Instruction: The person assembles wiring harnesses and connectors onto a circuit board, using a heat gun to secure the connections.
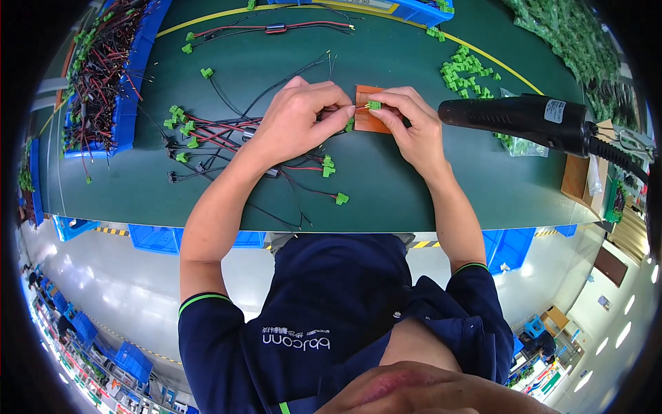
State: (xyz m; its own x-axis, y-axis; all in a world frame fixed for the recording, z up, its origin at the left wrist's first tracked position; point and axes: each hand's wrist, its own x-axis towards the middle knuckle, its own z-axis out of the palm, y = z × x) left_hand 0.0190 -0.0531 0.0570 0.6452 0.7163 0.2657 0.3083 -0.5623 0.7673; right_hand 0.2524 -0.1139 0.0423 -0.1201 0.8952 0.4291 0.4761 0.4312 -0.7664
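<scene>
My right hand [414, 127] pinches a small green terminal connector [374, 105] between thumb and fingers. Close beside it, my left hand [300, 117] has thumb and forefinger pressed together on a wire; a thin bare end seems to reach toward the connector, but whether it sits inside I cannot tell. Under the fingertips lies a flat orange-brown piece [370, 123]. Below and left of my left hand spreads a tangle of red and black wire leads [221, 134], several tipped with green connectors [186, 127].
A black corded handheld tool [510, 119] juts in from the right. Loose green connectors [465, 72] are heaped at the far right, before clear plastic packaging [572, 34]. A blue bin [141, 76] full of wires stands left. One wired lead [276, 28] lies at the back.
</scene>
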